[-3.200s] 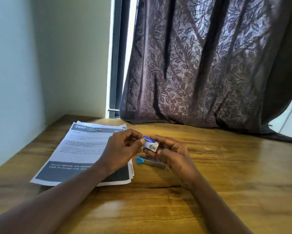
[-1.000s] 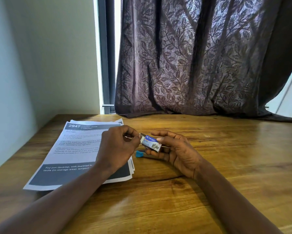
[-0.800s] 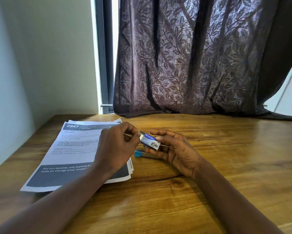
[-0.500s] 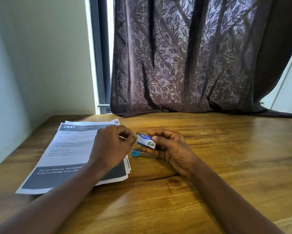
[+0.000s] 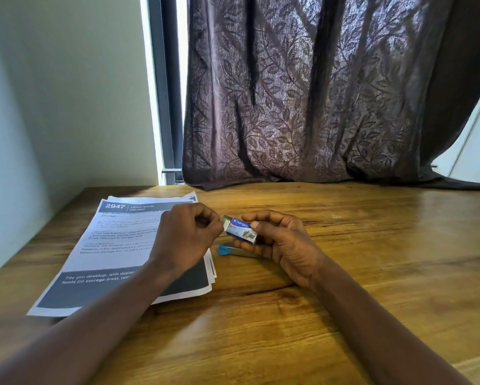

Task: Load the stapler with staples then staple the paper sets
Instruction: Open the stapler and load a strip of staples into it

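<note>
Forearms converge over table point(image 5: 261, 343). Right hand point(image 5: 282, 245) grips box point(image 5: 241, 231) between thumb and fingers. Box long axis runs left-right, open end toward left hand point(image 5: 186, 237). Left hand is curled, fingertips pinching at that open end; staple strip between them: cannot tell. Stapler point(image 5: 234, 251) lies on table just below box, blue end pointing left, right end hidden behind right fingers. Papers point(image 5: 127, 245) lie under left wrist. Judgement: staples should draw out leftward along box axis; stapler not yet loaded.
</note>
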`<state>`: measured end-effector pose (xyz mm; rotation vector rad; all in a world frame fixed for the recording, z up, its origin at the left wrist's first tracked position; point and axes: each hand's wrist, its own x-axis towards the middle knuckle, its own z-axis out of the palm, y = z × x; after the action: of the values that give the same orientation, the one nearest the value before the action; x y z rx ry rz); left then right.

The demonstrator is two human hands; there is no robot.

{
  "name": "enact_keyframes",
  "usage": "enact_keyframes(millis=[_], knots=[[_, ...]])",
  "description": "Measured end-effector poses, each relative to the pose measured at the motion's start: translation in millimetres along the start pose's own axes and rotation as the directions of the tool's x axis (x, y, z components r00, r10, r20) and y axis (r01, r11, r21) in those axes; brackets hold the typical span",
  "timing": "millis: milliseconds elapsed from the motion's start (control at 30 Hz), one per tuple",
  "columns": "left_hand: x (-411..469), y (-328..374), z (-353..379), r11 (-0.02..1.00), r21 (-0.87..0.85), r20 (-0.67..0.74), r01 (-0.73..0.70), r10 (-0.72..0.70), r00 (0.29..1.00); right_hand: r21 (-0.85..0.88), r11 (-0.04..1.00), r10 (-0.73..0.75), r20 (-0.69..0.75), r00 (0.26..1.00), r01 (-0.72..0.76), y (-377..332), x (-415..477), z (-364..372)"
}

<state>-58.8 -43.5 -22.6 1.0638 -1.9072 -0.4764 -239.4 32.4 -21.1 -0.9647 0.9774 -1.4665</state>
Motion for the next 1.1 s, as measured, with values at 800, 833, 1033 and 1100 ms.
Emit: enact_keyframes(millis=[800, 833, 1033, 1100], knots=[[-1.8, 7.0, 2.7, 0.996, 0.053, -0.173, 0.069, -0.059, 0.983, 0.01, 1.0, 0.028, 0.046, 0.999, -0.028, 5.3, 1.2, 4.6], [-2.4, 7.7, 2.8, 0.996, 0.057, -0.169, 0.062, -0.052, 0.984, 0.018, 0.999, 0.031, 0.054, 0.998, -0.032, 5.3, 1.3, 4.6], [-5.3, 7.9, 0.9, 0.982, 0.181, -0.182, -0.05, 0.083, 0.98, 0.013, 0.999, 0.03, 0.093, 0.995, -0.032, 1.9, -1.3, 7.4], [-5.7, 8.9, 0.8, 0.981, 0.179, -0.191, -0.07, 0.104, 0.976, -0.017, 1.0, -0.001, 0.1, 0.995, 0.002, 1.7, -1.9, 7.9]])
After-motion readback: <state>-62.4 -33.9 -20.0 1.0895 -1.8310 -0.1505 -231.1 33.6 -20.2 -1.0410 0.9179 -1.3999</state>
